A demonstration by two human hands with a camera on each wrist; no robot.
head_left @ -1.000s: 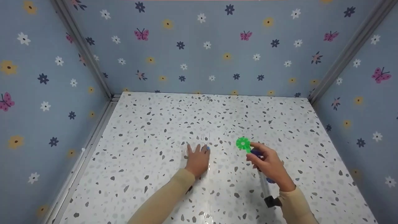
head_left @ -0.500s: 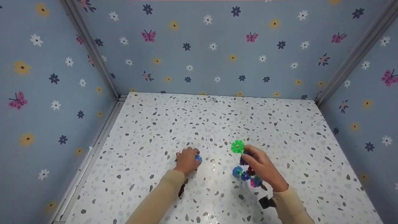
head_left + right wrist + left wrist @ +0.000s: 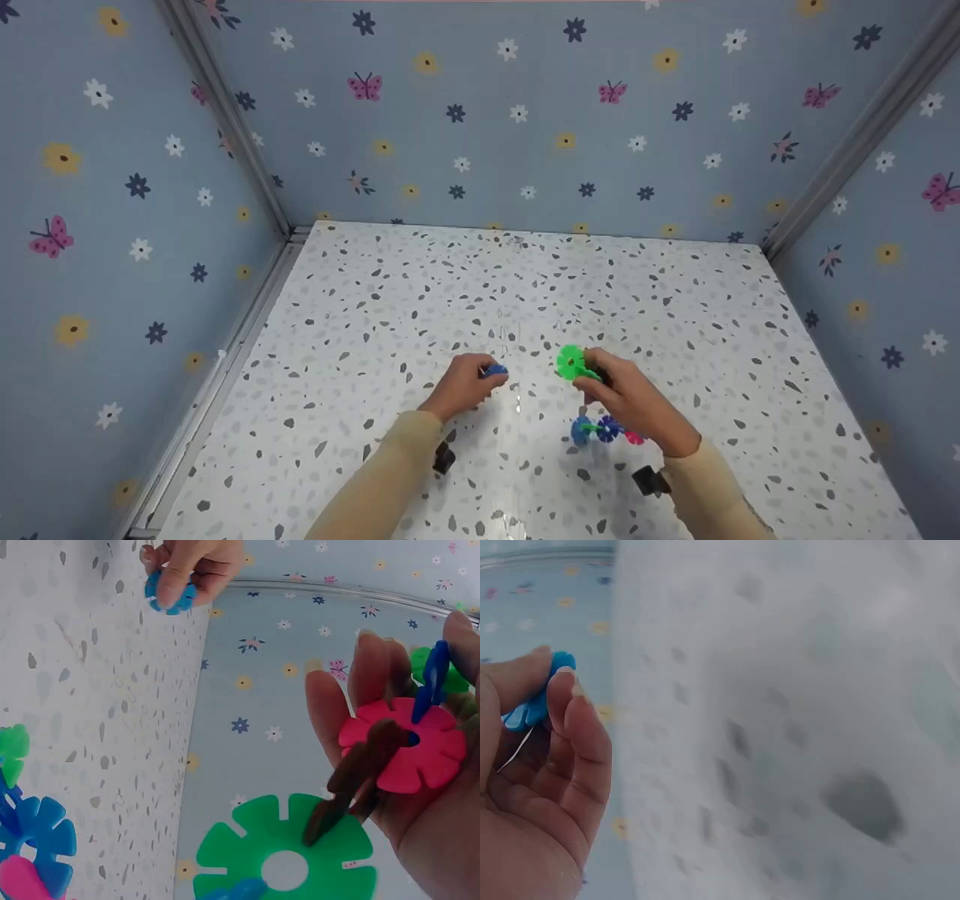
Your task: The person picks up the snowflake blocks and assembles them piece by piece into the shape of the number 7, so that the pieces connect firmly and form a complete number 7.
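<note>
In the head view my left hand (image 3: 466, 386) pinches a blue notched disc (image 3: 496, 370), a snowflake-type building disc, between thumb and fingers. The left wrist view shows the same blue disc (image 3: 536, 706) edge-on at the fingertips. To its right, my right hand (image 3: 634, 397) grips a chain of interlocked discs, with a bright green disc (image 3: 570, 362) sticking out toward the left hand. A blue disc (image 3: 581, 430), a dark blue disc (image 3: 608, 428) and a pink disc (image 3: 634, 437) show below that hand. Close up, a pink disc (image 3: 367, 742) lies against the right fingers, joined to a brown disc (image 3: 367, 765).
Both hands are over a white speckled tabletop (image 3: 420, 300). Blue flower-patterned panels (image 3: 495, 112) enclose it at the back and both sides, with metal corner posts (image 3: 225, 127). Black wrist-worn pieces (image 3: 651, 481) show at both sleeves.
My left hand has gone from lying spread on the table to pinching the blue disc. The right hand has shifted slightly left, and more of its disc chain shows below.
</note>
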